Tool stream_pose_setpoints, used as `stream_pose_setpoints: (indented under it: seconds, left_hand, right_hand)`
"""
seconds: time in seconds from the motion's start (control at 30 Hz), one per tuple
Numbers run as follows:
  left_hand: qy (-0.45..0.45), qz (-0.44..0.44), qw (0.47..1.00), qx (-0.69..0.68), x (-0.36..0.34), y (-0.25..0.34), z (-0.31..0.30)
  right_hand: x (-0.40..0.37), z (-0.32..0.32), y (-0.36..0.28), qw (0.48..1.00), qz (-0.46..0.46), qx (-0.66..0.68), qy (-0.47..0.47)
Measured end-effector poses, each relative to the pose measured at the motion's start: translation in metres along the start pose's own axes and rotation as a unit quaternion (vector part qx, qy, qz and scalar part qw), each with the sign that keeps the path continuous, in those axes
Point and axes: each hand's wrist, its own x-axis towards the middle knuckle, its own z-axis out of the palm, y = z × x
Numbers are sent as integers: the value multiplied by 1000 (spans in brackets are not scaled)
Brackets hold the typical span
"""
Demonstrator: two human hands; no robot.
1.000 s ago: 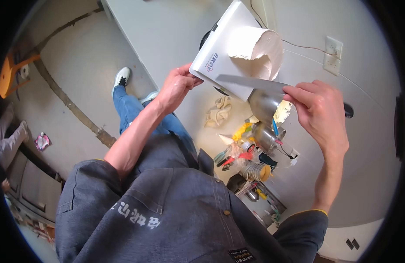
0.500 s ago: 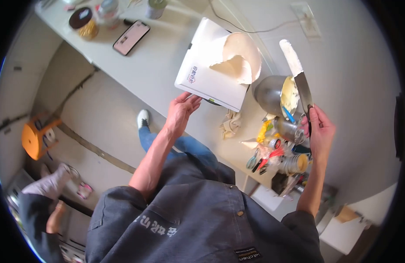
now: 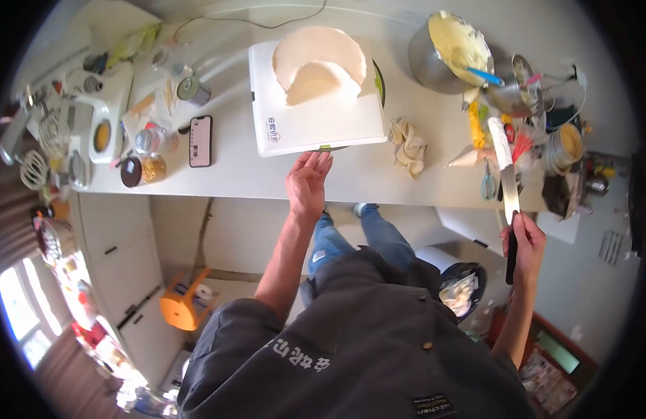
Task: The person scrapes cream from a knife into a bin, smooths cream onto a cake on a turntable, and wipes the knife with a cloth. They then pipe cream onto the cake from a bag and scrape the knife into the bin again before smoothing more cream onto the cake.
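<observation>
My right hand (image 3: 524,244) grips the black handle of a palette knife (image 3: 507,167), whose long blade points up and away with white cream on its far end. My left hand (image 3: 307,183) reaches to the near edge of a square white board (image 3: 281,129), fingers stretched and touching at the rim of a turntable (image 3: 379,87) underneath. On the board sits a crescent-shaped cake (image 3: 319,47) coated in smooth pale cream, its hollow facing me. The turntable is mostly hidden, showing only dark and green edges.
A crumpled cloth (image 3: 407,148) lies right of the board. Beyond it stand a metal bowl (image 3: 431,63) of pale yellow cream with a blue-handled tool, a piping bag (image 3: 466,158) and scissors (image 3: 488,185). Leftward are a phone (image 3: 201,141), a can (image 3: 193,91) and jars (image 3: 153,167).
My view has swung round toward the table. The palette knife has come away from beside the metal bowl, down toward me. My left hand stays at the board's near edge.
</observation>
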Motion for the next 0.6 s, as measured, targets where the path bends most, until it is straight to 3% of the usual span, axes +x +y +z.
stream_pose_setpoints:
  seconds: [0.13,0.27,0.33,0.47,0.53,0.6]
  left_hand:
    - [33,-31,993,112,1,5,-2]
    - [-28,-77,980,182,-12,-15,-32]
    - [35,-112,965,236,-31,-26,-16]
    - [54,-174,932,314,-68,-98,-24]
    - [60,-207,918,333,-82,-143,-37]
    - [41,-261,892,367,-100,-191,-39]
  right_hand:
    - [-37,-22,54,998,43,49,22]
    - [-65,-41,95,984,58,157,61]
    - [-71,-56,130,979,26,173,103]
    - [-100,-99,159,928,36,217,300]
    - [-121,-133,217,926,39,217,306]
    - [-146,-162,304,929,107,177,306]
